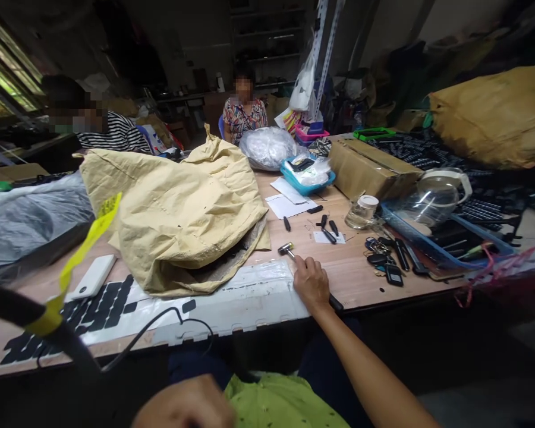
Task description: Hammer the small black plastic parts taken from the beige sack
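Observation:
My right hand (311,284) is closed around a small hammer (286,248) at the table's front edge. The hammer's metal head sticks out beyond my fingers, and its dark handle end shows beside my wrist. Beneath that hand is a pale, worn board (254,294). Low in the picture, before my green shirt, my left hand (185,404) is blurred and partly cut off; its fingers cannot be made out. A large beige sack (182,214) lies left of the hammer, its dark opening facing the board. Several small black parts (328,235) lie past the hammer.
Keys (378,255) and a blue tray (485,249) lie to the right, near a glass jar (361,213) and cardboard box (370,166). At left are a white phone-like device (93,276), black pads (111,306) and a dark bar (35,315). Two people sit beyond the table.

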Motion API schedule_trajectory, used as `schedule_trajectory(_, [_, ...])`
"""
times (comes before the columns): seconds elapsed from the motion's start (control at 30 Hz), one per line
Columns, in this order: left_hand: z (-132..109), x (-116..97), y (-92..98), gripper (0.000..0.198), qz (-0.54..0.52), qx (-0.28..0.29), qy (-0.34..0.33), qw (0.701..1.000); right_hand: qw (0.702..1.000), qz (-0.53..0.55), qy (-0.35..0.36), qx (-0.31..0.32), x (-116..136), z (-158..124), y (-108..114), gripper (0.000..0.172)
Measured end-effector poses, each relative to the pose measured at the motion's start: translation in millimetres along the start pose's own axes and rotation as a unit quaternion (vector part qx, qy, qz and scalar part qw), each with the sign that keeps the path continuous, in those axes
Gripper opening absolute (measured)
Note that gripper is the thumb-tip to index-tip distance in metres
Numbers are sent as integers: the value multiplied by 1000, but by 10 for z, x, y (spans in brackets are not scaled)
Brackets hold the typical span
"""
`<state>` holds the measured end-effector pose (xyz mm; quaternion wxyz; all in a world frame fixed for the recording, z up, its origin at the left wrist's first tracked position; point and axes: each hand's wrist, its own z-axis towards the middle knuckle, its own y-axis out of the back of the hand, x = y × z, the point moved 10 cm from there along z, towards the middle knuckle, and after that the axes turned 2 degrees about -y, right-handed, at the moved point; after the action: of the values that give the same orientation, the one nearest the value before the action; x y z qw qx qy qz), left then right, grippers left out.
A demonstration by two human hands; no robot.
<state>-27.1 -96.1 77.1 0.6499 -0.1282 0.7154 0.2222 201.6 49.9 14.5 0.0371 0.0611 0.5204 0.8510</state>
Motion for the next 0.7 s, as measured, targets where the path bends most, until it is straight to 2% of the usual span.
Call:
schedule_trajectory(0.03, [207, 57, -125, 61, -16, 36, 24, 999, 1000, 0, 1, -2, -7, -1, -1, 33])
schedule_trajectory(0.07, [434, 138, -113, 57, -19, 27, 53, 998, 1000, 0, 2, -5, -12, -1, -3, 34])
schedule_trajectory(0.1, [662, 227, -15, 54, -26, -5, 81, 996, 1000, 0, 4, -8, -16, -1, -4, 34])
schedule_trajectory(0.13, [872, 311, 159, 53, -40, -60, 101, 992, 1000, 0, 5, -12, -19, -1, -5, 35])
schedule_trajectory(0.2, [1194, 414, 605, 55, -63, -183, 97, 976, 1000, 1, 9, -19, -20, -1, -11, 35])
schedule_trajectory(0.27, [1389, 485, 989, 50, -53, -259, 91, 960, 1000, 1, 11, -26, -24, -3, -23, 34])
schedule_trajectory(0.33, [1487, 534, 1273, 40, -10, -295, 102, 950, 999, 0, 12, -31, -33, -7, -38, 35])
schedule_trajectory(0.4, [1505, 561, 1486, 30, 77, -314, 132, 937, 999, 1, 11, -35, -48, -11, -50, 35])
schedule_trajectory(0.5, [1412, 585, 1738, 22, 263, -337, 206, 880, 999, 3, 13, -36, -58, -18, -59, 36])
schedule_trajectory(0.6, [1305, 602, 1893, 22, 394, -351, 250, 812, 999, 4, 14, -34, -54, -22, -51, 37])
schedule_trajectory(0.7, [1288, 600, 1953, 35, 459, -354, 234, 781, 1000, 2, 8, -25, -64, -23, -44, 37])
